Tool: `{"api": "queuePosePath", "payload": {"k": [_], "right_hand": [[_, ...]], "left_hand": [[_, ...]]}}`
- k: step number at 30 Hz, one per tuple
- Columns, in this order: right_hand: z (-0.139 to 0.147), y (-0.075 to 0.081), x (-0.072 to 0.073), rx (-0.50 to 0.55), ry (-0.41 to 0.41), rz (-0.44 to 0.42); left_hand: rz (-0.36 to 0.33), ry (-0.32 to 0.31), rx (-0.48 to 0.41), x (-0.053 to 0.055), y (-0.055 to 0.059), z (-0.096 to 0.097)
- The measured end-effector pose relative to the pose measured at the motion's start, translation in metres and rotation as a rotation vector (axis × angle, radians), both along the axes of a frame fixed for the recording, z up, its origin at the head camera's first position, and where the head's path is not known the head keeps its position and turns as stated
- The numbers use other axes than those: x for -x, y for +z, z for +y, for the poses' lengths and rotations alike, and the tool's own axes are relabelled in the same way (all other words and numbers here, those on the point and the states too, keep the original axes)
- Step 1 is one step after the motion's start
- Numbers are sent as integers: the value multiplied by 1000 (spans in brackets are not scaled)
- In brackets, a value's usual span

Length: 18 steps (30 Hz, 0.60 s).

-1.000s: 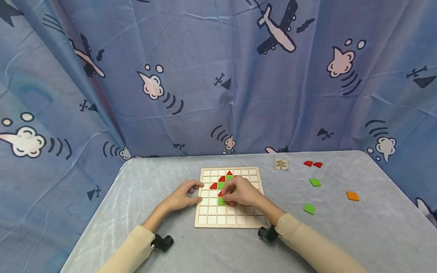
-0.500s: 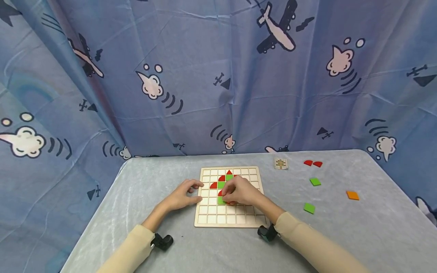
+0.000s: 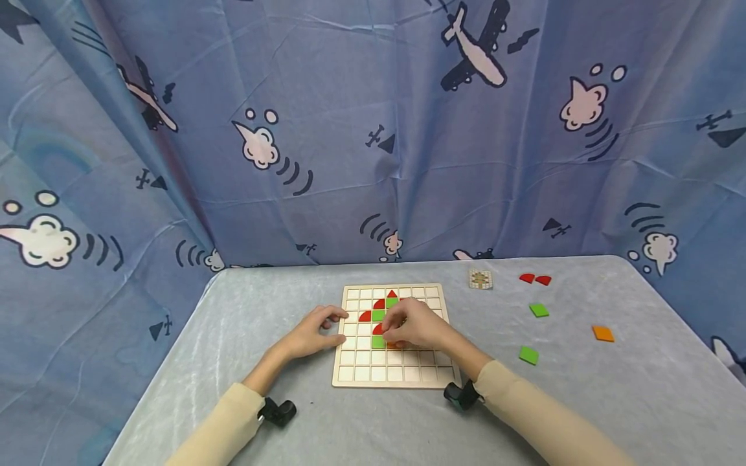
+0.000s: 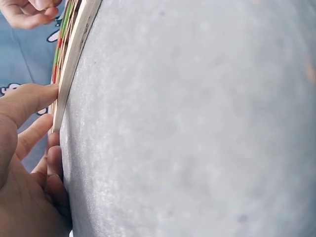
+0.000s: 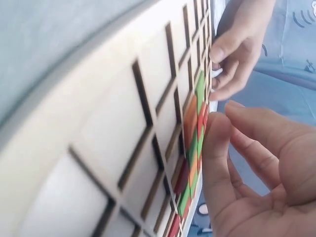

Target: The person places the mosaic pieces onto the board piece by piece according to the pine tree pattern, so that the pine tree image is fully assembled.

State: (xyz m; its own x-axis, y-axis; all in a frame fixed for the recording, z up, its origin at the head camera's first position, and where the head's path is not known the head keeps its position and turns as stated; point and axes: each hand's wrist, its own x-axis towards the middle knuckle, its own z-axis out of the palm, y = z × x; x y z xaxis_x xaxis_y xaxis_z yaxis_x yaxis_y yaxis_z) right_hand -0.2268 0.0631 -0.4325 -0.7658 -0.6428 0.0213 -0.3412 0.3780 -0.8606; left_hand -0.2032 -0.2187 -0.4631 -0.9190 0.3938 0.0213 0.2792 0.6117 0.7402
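Note:
A wooden grid board lies on the table, with green squares, red quarter-rounds and a red triangle set in its cells. My left hand is at the board's left edge, thumb and fingertips touching the rim. Over the middle of the board is my right hand, thumb and index fingertips near each other with nothing seen between them. Beside a green square, an orange square sits in the grid in the right wrist view. The right hand hides part of the pattern in the head view.
Right of the board lie two green squares, an orange square and two red quarter-rounds. A small pattern card rests near the back edge. A blue printed curtain hangs behind the grey-covered table.
My right hand has shifted slightly right and up from the tiles, baring more of the red quarter-round and the orange square. The left hand stays at the board's edge.

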Motion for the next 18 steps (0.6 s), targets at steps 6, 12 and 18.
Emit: {"api": "queuePosePath", "payload": {"k": [6,12,18], "right_hand": [[23,3,3,33,-31,-22],[60,5,6,42,-44,-4],[107,8,8,68,-80,-41]], "left_hand": [[-5,0,2,0,0,0],[2,-9,-5,0,-1,0],[12,-13,-10,0,-2,-1]]}}
